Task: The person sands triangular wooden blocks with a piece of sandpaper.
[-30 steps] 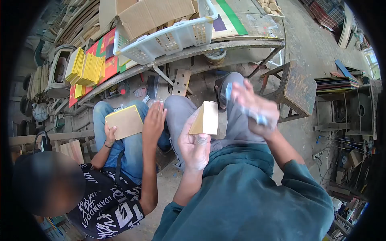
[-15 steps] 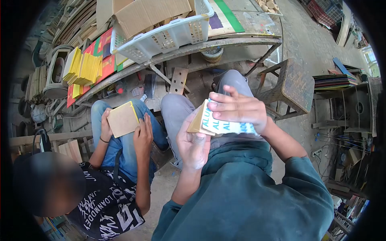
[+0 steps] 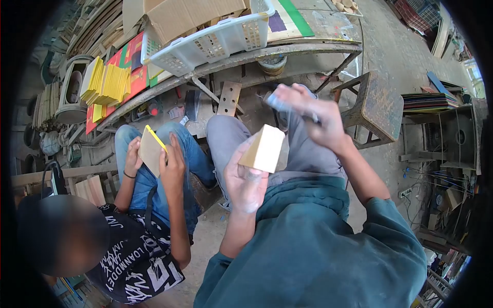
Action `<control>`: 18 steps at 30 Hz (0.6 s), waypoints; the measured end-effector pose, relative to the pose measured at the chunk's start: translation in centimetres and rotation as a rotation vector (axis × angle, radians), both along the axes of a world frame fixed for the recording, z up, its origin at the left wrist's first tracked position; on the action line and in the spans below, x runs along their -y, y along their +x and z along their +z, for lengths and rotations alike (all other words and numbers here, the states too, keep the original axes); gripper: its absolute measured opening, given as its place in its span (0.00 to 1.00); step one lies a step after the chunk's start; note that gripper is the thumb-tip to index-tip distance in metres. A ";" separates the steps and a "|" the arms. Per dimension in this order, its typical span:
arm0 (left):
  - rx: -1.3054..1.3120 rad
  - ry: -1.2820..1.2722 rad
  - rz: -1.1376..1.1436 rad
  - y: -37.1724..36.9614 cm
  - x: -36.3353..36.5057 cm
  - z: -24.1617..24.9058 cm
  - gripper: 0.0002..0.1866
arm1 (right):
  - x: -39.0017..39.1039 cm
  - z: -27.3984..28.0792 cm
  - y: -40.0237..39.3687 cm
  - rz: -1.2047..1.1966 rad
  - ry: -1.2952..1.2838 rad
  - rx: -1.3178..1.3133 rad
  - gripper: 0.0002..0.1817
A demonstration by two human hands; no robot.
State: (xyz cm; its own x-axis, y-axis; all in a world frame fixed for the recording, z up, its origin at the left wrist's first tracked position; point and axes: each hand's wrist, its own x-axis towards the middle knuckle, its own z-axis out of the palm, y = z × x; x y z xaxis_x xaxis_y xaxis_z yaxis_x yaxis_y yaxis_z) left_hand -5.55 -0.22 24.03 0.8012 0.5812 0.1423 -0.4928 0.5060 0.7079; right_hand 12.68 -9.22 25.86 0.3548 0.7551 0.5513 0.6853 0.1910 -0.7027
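My left hand point(image 3: 245, 179) grips a pale wooden block point(image 3: 268, 150) from below, with its smooth, narrow face turned up. The block has a slanted side and hangs over my lap. Up and to the right, clear of the block, is my right hand point(image 3: 316, 110), smeared by motion. A strip of sandpaper point(image 3: 279, 104) with a white and blue back shows blurred at its fingers. At the left, a co-worker's two hands hold a thin brown board point(image 3: 150, 150) with a yellow edge, tilted on edge.
Ahead stands a table point(image 3: 226, 60) with a white plastic basket point(image 3: 205, 51) holding cardboard. Stacked yellow-edged boards point(image 3: 108, 82) lie at its left end. A worn stool point(image 3: 372, 105) stands to my right. A wooden piece with holes point(image 3: 229, 98) leans under the table.
My right hand has lifted off the block with the sandpaper, uncovering its upper face. The co-worker has tilted the brown board more upright.
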 end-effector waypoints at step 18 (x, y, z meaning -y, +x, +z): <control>0.032 -0.124 -0.013 1.4 0.2 0.3 0.33 | 3.1 0.0 -1.9 -0.073 0.210 -0.046 0.19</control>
